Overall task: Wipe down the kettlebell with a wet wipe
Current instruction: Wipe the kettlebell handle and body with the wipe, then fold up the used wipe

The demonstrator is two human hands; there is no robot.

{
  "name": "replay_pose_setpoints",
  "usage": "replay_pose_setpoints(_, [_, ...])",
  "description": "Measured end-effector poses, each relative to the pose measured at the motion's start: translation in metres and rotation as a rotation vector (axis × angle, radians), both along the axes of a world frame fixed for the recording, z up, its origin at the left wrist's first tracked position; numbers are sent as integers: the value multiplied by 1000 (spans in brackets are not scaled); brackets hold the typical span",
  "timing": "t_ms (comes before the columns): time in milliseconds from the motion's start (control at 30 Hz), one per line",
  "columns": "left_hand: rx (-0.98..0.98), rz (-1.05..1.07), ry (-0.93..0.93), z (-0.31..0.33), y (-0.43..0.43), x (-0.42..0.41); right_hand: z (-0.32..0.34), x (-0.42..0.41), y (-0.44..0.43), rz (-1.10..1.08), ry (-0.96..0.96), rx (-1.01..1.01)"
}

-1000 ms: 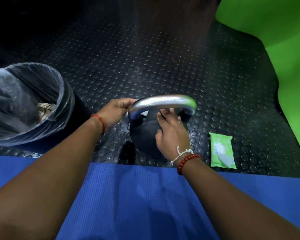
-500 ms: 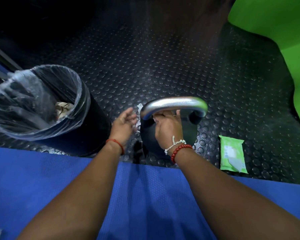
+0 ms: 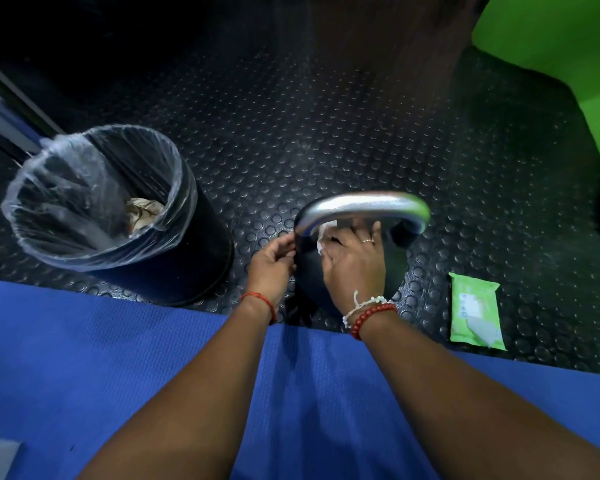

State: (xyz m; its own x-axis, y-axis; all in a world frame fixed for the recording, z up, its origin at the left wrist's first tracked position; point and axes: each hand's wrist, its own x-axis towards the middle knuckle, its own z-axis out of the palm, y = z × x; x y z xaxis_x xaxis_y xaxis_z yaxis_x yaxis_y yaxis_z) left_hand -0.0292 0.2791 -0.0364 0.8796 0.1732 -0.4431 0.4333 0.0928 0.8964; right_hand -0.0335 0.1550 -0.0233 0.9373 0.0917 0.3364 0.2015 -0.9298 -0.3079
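A black kettlebell (image 3: pixel 394 268) with a shiny silver handle (image 3: pixel 364 206) stands on the studded rubber floor just beyond the blue mat. My right hand (image 3: pixel 355 261) presses a white wet wipe (image 3: pixel 324 237) against the top of the bell under the handle, fingers curled over the wipe. My left hand (image 3: pixel 274 261) rests against the bell's left side, fingers loosely bent. Most of the wipe is hidden under my right hand.
A black bin (image 3: pixel 174 251) lined with a clear bag stands left of the kettlebell with crumpled paper inside. A green wet-wipe pack (image 3: pixel 475 315) lies on the floor at the right. A blue mat (image 3: pixel 118 358) covers the near floor. A green wall (image 3: pixel 568 64) rises at the far right.
My left hand let go of the handle's left end, drew back, and now touches the bell's left side. My right hand stays under the handle with the wipe. The view shifted left, showing more of the bin.
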Motion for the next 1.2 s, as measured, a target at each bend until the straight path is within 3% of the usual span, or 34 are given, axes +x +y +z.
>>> replay_pose_setpoints(633, [-85, 3, -11, -6, 2, -3, -6, -4, -3, 102, -117, -65])
replay_pose_setpoints(833, [-173, 81, 30, -3, 5, -17, -7, -25, 3, 249, -6, -109])
replay_pose_setpoints(933, [-228, 115, 92, -4, 15, -30, -5, -36, 8, 231, 101, 42])
replay_pose_setpoints(1200, [-383, -7, 246, 21, 34, -45, 30, -42, 6, 111, 597, 803])
